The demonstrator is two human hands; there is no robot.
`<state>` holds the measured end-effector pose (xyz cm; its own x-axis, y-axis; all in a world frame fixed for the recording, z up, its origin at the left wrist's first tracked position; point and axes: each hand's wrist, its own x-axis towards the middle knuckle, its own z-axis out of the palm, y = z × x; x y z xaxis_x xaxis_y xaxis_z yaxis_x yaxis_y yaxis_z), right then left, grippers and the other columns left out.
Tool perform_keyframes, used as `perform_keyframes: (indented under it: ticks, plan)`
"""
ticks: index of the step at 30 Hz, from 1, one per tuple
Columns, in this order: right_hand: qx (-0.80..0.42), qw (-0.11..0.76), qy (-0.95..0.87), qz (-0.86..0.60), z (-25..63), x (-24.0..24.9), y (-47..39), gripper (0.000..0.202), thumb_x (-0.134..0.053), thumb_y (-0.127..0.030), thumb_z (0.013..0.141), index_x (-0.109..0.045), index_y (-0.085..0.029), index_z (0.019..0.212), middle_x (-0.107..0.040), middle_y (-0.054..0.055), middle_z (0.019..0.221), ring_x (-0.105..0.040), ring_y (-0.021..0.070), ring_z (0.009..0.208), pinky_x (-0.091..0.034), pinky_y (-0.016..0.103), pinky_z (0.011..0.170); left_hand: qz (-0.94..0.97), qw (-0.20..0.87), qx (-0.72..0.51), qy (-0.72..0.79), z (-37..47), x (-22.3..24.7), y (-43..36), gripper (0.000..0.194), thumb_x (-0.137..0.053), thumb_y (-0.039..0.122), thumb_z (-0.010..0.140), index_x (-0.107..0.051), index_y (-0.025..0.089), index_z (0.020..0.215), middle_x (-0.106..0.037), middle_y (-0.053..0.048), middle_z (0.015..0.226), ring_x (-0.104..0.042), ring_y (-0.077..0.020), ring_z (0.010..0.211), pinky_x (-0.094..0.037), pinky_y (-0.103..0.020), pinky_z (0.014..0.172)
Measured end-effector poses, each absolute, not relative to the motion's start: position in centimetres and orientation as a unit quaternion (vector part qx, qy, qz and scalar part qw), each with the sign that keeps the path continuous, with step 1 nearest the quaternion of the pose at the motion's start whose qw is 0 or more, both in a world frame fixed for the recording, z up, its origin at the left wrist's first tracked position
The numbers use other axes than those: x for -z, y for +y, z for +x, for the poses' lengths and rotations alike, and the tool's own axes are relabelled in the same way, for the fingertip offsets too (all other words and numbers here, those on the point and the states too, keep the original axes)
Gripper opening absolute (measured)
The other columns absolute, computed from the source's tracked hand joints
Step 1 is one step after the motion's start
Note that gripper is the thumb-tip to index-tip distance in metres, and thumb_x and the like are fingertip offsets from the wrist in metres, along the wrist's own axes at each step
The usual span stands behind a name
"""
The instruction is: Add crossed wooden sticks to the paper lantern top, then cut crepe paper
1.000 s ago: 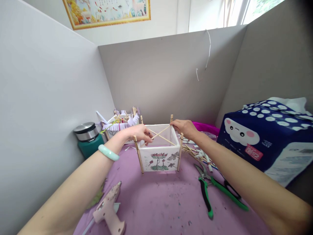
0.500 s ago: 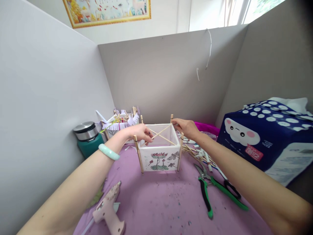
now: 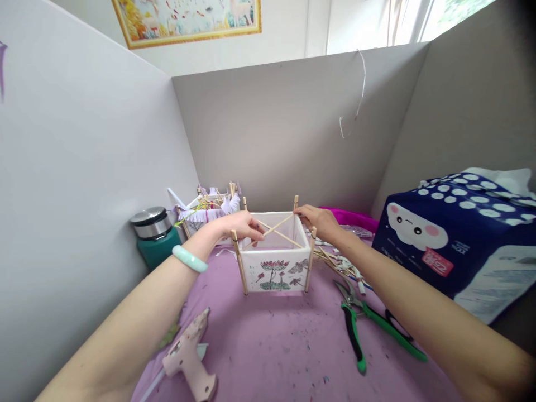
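Note:
A white box-shaped lantern frame (image 3: 255, 271) with wooden corner posts stands on the purple cloth, its front panel printed with a lotus and dragonflies. Two thin wooden sticks cross in an X over its open top. My left hand (image 3: 245, 226), with a pale green bangle on the wrist, reaches over the left side and pinches one thin stick (image 3: 276, 226) near its front left end. At the back right post, my right hand (image 3: 319, 220) has its fingers closed at the other end of this stick; the fingertips are partly hidden.
A pink glue gun (image 3: 188, 360) lies front left; green-handled pruning shears (image 3: 355, 312) lie open at right. A green flask (image 3: 154, 240) and a fringed second frame (image 3: 205, 215) stand at left. Sticks and markers (image 3: 345, 265) lie beside a blue tissue pack (image 3: 444, 234). Grey partitions surround the table.
The view has shifted slightly. My right fingers have moved a little down and inward at the back right corner. My left hand stays on the stick.

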<state>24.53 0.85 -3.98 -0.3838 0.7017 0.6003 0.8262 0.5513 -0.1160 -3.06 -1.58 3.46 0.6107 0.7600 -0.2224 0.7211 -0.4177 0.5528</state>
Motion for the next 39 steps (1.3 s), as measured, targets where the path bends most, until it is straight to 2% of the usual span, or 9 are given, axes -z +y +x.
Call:
perform_keyframes:
  ticks: [5,9,13,16,18,22,26,30,39]
  plan:
    - [0.081,0.324,-0.779,-0.531,25.7,4.9,-1.5,0.042,-0.049,-0.020,0.087,-0.053,-0.020,0.128,-0.070,0.005,0.109,-0.066,0.0203,0.090,-0.045,0.027,0.071,0.790,0.373,-0.201,0.444,-4.3,-3.5,-3.1,0.037,-0.059,0.037,0.079,-0.067,0.014,0.107,-0.070,-0.006,0.088,-0.046,-0.0061,0.049,-0.032,-0.020,0.044]
    - [0.050,0.265,-0.767,-0.582,26.8,5.8,-5.7,0.028,-0.046,-0.028,0.088,-0.067,-0.020,0.105,-0.072,0.007,0.098,-0.065,0.0215,0.086,-0.042,0.027,0.068,0.731,0.365,-0.317,0.482,-6.2,-3.3,-5.2,0.031,-0.055,0.025,0.079,-0.066,0.011,0.105,-0.069,-0.008,0.089,-0.051,-0.0071,0.052,-0.039,-0.019,0.045]
    - [-0.079,0.184,-0.771,-0.604,25.9,7.0,-10.8,0.024,-0.050,-0.028,0.083,-0.070,-0.021,0.094,-0.072,0.006,0.096,-0.064,0.0208,0.086,-0.041,0.026,0.069,0.687,0.351,-0.364,0.522,-7.6,-1.5,-8.5,0.036,-0.054,0.014,0.073,-0.063,0.011,0.107,-0.068,-0.007,0.087,-0.057,-0.0104,0.061,-0.043,-0.018,0.044]
    - [-0.125,0.150,-0.766,-0.613,23.9,8.6,-13.5,0.024,-0.055,-0.030,0.079,-0.069,-0.021,0.096,-0.072,0.005,0.098,-0.065,0.0211,0.087,-0.040,0.026,0.067,0.684,0.362,-0.345,0.532,-7.1,0.8,-10.9,0.042,-0.056,0.012,0.070,-0.059,0.012,0.112,-0.067,-0.010,0.101,-0.063,-0.0151,0.075,-0.049,-0.020,0.047]
    - [-0.107,0.147,-0.753,-0.633,22.5,9.9,-14.2,0.024,-0.053,-0.033,0.081,-0.068,-0.020,0.095,-0.072,0.006,0.093,-0.065,0.0222,0.086,-0.039,0.027,0.066,0.702,0.323,-0.308,0.554,-6.2,2.5,-11.9,0.037,-0.057,0.017,0.074,-0.059,0.013,0.110,-0.068,-0.011,0.104,-0.065,-0.0169,0.078,-0.051,-0.021,0.049]
    - [-0.046,0.166,-0.722,-0.670,20.9,12.2,-14.2,0.026,-0.045,-0.031,0.087,-0.066,-0.019,0.097,-0.073,0.008,0.091,-0.066,0.0229,0.086,-0.037,0.028,0.065,0.724,0.181,-0.261,0.612,-4.5,5.0,-12.3,0.021,-0.052,0.025,0.083,-0.065,0.014,0.096,-0.071,-0.011,0.093,-0.067,-0.0184,0.076,-0.051,-0.025,0.057]
    - [-0.032,0.166,-0.711,-0.683,20.5,13.2,-13.9,0.023,-0.045,-0.030,0.089,-0.065,-0.021,0.094,-0.073,0.008,0.091,-0.067,0.0229,0.086,-0.037,0.028,0.066,0.722,0.117,-0.254,0.633,-3.9,6.0,-11.9,0.016,-0.053,0.023,0.082,-0.067,0.015,0.085,-0.072,-0.010,0.083,-0.067,-0.0215,0.078,-0.050,-0.030,0.069]
    - [-0.030,0.166,-0.700,-0.694,20.2,13.4,-13.7,0.024,-0.044,-0.031,0.090,-0.065,-0.021,0.095,-0.073,0.008,0.092,-0.067,0.0230,0.085,-0.037,0.028,0.065,0.720,0.067,-0.247,0.645,-3.8,6.2,-11.3,0.017,-0.054,0.023,0.083,-0.068,0.015,0.085,-0.072,-0.012,0.087,-0.066,-0.0246,0.084,-0.046,-0.034,0.077]
    - [-0.033,0.161,-0.702,-0.693,20.2,13.9,-13.3,0.023,-0.045,-0.032,0.090,-0.065,-0.022,0.095,-0.073,0.007,0.093,-0.067,0.0214,0.087,-0.039,0.027,0.067,0.731,0.085,-0.212,0.643,-4.3,6.9,-10.5,0.018,-0.056,0.027,0.082,-0.068,0.016,0.089,-0.073,-0.009,0.084,-0.066,-0.0188,0.074,-0.045,-0.027,0.069]
